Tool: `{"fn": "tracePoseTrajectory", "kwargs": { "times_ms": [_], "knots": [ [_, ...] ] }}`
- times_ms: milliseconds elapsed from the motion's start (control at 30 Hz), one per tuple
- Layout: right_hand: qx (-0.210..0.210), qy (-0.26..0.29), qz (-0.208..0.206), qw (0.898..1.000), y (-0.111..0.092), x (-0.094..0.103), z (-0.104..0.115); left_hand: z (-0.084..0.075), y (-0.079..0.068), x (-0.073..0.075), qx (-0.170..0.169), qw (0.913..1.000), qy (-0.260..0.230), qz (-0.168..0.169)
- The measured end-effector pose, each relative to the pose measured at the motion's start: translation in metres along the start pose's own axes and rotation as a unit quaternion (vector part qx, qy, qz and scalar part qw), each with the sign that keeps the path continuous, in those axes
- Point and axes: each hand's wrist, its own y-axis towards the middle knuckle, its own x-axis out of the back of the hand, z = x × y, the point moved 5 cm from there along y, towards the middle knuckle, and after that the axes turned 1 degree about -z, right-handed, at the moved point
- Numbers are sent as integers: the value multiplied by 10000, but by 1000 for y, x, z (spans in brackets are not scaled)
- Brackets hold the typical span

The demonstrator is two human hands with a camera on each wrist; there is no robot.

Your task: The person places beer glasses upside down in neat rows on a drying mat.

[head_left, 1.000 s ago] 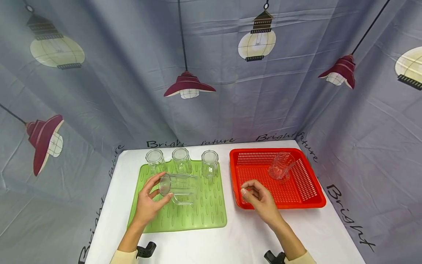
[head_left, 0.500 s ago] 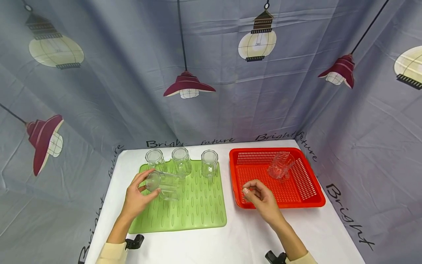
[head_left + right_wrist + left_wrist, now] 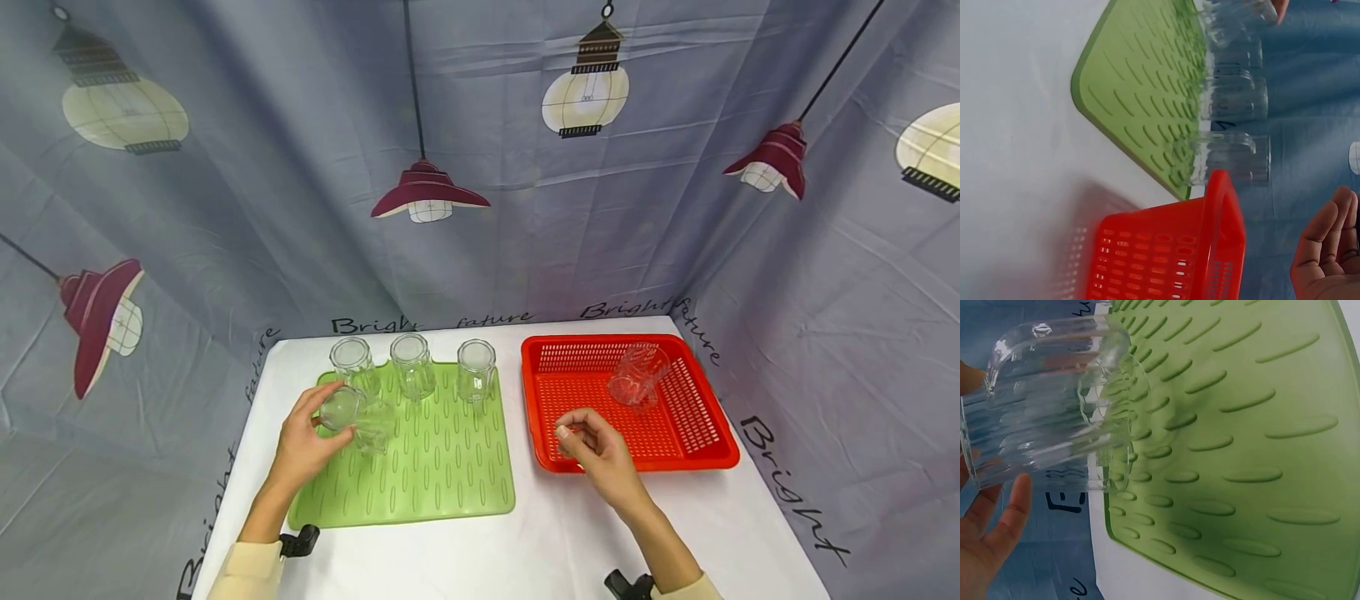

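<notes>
A clear glass mug (image 3: 375,425) is in my left hand (image 3: 298,442), gripped around one end between thumb and fingers. Tilted, it hangs over the left part of the green ribbed mat (image 3: 442,479), its far end turned down toward the mat. In the left wrist view the handle (image 3: 1060,331) of this mug runs along its upper side; whether the rim touches the mat cannot be told. My right hand (image 3: 606,462), fingers loosely curled and holding nothing, hovers by the near left rim of the red basket (image 3: 534,417).
Along the mat's back edge stand three more glass mugs, a left mug (image 3: 352,360), a middle mug (image 3: 412,367) and a right mug (image 3: 476,371). Another glass mug (image 3: 637,377) lies on its side in the basket. A patterned curtain (image 3: 480,267) hangs behind the white table (image 3: 555,542).
My left hand has carried the mug leftward over the mat and tipped its far end from nearly level to downward. The right hand has barely moved.
</notes>
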Motion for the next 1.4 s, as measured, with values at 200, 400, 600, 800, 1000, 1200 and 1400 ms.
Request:
{"fn": "tracePoseTrajectory", "kwargs": {
  "times_ms": [200,400,600,800,1000,1200,1400],
  "knots": [
    [157,54,27,9999,0,2,-1,5,-1,-1,-62,9995,302,87],
    [297,140,36,9995,1,3,-2,4,0,-2,-118,9988,426,216],
    [258,158,40,9995,0,5,-3,2,1,-3,-49,9974,548,462],
    [269,219,17,9994,0,5,-4,-1,2,-3,0,9967,606,532],
    [274,238,-13,9993,0,5,-4,-2,2,-10,15,9952,636,748],
    [285,160,-37,9995,0,6,-3,-6,1,-17,-167,9946,633,808],
    [271,216,-67,9994,0,6,-4,-6,0,-23,-178,9952,514,809]
  ]
}}
